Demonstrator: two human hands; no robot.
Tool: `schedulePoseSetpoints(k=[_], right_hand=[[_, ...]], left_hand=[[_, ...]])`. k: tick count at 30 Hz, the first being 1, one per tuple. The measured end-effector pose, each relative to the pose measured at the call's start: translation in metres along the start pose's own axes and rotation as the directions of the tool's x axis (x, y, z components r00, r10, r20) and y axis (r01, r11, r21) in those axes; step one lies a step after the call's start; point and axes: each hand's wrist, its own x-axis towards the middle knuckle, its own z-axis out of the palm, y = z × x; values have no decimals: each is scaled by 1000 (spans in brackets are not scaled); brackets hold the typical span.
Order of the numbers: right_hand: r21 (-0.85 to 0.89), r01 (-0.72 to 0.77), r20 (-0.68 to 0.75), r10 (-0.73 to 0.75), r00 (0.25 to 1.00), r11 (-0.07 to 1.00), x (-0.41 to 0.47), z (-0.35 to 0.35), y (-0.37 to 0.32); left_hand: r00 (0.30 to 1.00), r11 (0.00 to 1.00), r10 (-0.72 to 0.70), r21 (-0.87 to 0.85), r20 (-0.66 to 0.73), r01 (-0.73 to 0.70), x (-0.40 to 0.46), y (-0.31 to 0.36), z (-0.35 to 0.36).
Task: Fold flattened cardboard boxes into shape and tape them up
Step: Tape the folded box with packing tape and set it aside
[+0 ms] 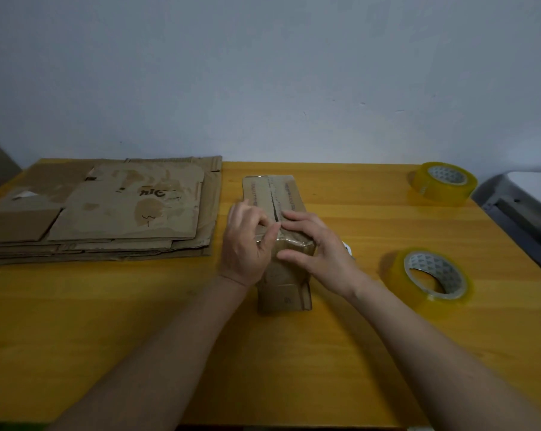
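A small folded cardboard box (275, 194) stands in the middle of the table, its top flaps meeting along a dark seam. Clear tape covers its near top edge and front face. My left hand (247, 244) holds the box's left side, fingers curled over the top edge, thumb lying along the taped seam. My right hand (312, 247) presses on the near right corner, fingers spread over the top and thumb on the front face. A stack of flattened cardboard boxes (107, 209) lies at the left.
Two rolls of clear yellowish tape lie on the yellow wooden table (372, 209): one near roll (431, 278) to the right of my right hand, one far roll (441, 181) at the back right. A grey device (521, 209) sits beyond the right edge. A pale wall stands behind.
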Motion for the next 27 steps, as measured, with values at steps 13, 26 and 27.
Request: schedulePoseSetpoints(k=[13, 26, 27], right_hand=[[230, -14, -347, 96, 933, 973, 10, 38, 36], [-236, 102, 43, -95, 995, 966, 6, -19, 42], [-250, 116, 60, -104, 993, 961, 7, -19, 40]], left_hand=[[992, 989, 98, 107, 85, -107, -1, 4, -1], [938, 986, 150, 24, 312, -166, 6, -2, -15], [935, 987, 143, 25, 324, -160, 6, -1, -16]])
